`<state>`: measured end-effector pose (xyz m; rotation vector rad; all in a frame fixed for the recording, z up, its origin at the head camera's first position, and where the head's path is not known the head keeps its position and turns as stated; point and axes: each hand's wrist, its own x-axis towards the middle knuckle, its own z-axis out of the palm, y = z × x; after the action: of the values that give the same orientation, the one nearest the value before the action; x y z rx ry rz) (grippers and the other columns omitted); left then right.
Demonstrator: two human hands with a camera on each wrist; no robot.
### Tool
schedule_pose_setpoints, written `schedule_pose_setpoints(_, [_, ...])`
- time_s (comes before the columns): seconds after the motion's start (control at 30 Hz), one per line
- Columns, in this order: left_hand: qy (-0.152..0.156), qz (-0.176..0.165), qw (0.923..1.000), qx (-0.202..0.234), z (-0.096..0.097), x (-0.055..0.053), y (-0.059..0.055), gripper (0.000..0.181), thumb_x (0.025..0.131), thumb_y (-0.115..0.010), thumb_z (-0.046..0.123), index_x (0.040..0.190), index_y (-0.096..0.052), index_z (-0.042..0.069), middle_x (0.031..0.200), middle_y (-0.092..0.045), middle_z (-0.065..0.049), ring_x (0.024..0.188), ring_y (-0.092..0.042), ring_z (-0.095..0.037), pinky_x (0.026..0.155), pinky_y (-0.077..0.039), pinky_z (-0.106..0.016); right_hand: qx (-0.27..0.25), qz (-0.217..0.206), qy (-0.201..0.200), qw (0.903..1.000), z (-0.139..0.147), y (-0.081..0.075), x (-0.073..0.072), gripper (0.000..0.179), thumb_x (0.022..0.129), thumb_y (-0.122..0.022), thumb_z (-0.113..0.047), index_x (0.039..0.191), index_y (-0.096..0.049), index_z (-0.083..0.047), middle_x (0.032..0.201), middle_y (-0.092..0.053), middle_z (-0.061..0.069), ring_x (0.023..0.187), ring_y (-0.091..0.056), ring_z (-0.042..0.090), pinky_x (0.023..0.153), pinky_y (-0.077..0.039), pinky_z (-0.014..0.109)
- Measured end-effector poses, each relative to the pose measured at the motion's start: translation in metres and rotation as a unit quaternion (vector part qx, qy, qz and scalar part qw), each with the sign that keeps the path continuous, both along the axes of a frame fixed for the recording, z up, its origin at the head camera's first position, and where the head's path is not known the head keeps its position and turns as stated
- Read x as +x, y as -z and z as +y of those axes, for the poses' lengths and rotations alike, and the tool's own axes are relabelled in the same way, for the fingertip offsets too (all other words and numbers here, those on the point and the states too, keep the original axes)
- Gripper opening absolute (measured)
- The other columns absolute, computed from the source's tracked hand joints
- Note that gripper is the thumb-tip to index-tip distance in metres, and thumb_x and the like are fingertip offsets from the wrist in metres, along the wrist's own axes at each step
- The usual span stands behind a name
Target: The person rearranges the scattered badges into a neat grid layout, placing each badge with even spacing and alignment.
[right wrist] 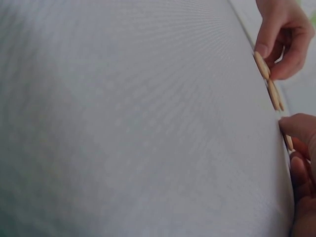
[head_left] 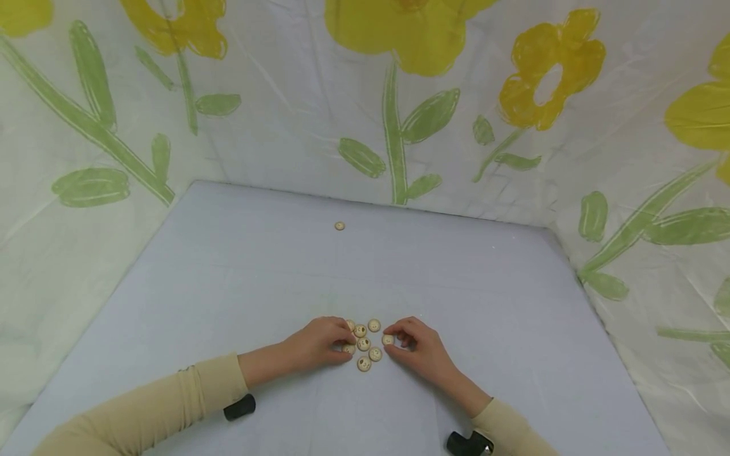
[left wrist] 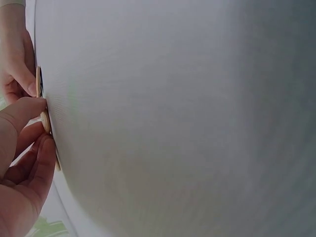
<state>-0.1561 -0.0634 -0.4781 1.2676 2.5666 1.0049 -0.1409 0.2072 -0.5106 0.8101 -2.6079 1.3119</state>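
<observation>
Small round wooden discs with dark marks on their faces lie in a loose cluster on the table, among them a middle disc [head_left: 364,344] and a front disc [head_left: 364,363]. At the cluster's left side, the left hand [head_left: 322,342] pinches a wooden disc [head_left: 348,349] between thumb and fingers; the fingers partly cover it and another disc [head_left: 350,325] behind. Across from it, the right hand [head_left: 419,348] holds a single wooden disc [head_left: 388,339] between thumb and index finger, slightly apart from the others. Both wrist views show the discs edge-on, low against the tabletop.
One more wooden disc [head_left: 339,225] lies alone near the table's far edge. The pale table [head_left: 228,272] is bordered by a white curtain [head_left: 274,126] painted with yellow flowers. Dark wrist devices [head_left: 239,407] show beneath both forearms.
</observation>
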Motion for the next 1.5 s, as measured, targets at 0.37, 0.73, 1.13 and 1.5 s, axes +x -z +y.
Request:
schedule_pose_setpoints(0.37, [-0.002, -0.018, 0.9998, 0.009, -0.001, -0.001, 0.003, 0.013, 0.083, -0.075, 0.011, 0.095, -0.074, 0.007, 0.091, -0.068, 0.001, 0.085, -0.061, -0.007, 0.077, -0.051, -0.024, -0.003, 0.007, -0.005, 1.0, 0.001, 0.003, 0.0, 0.024, 0.081, -0.079, -0.011, 0.103, -0.071, -0.013, 0.092, -0.061, -0.003, 0.076, -0.055, 0.009, 0.066, -0.048, 0.023])
schedule_pose_setpoints(0.73, [-0.022, -0.046, 0.9986, 0.014, -0.001, -0.004, -0.003, 0.016, 0.083, -0.075, 0.012, 0.098, -0.075, 0.007, 0.09, -0.069, 0.003, 0.081, -0.059, -0.006, 0.074, -0.05, -0.023, 0.001, 0.0, 0.001, 1.0, 0.002, 0.002, 0.0, 0.026, 0.08, -0.08, -0.011, 0.104, -0.071, -0.015, 0.091, -0.06, -0.004, 0.076, -0.055, 0.009, 0.065, -0.048, 0.023])
schedule_pose_setpoints(1.13, [-0.03, -0.034, 0.9983, 0.036, 0.001, -0.018, -0.016, 0.019, 0.082, -0.077, 0.011, 0.099, -0.075, 0.003, 0.093, -0.071, -0.003, 0.084, -0.064, -0.011, 0.076, -0.052, -0.023, 0.002, -0.004, 0.005, 1.0, 0.001, 0.0, 0.0, 0.026, 0.08, -0.08, -0.01, 0.103, -0.071, -0.014, 0.09, -0.06, -0.005, 0.076, -0.055, 0.009, 0.065, -0.048, 0.023])
schedule_pose_setpoints(1.5, [-0.051, -0.044, 0.9971, 0.037, 0.003, -0.035, -0.018, 0.021, 0.081, -0.078, 0.01, 0.099, -0.074, 0.002, 0.094, -0.071, -0.002, 0.086, -0.064, -0.013, 0.077, -0.053, -0.026, 0.004, -0.009, 0.007, 0.9999, 0.0, -0.001, 0.001, 0.025, 0.08, -0.08, -0.01, 0.103, -0.071, -0.013, 0.09, -0.06, -0.004, 0.076, -0.055, 0.009, 0.065, -0.048, 0.023])
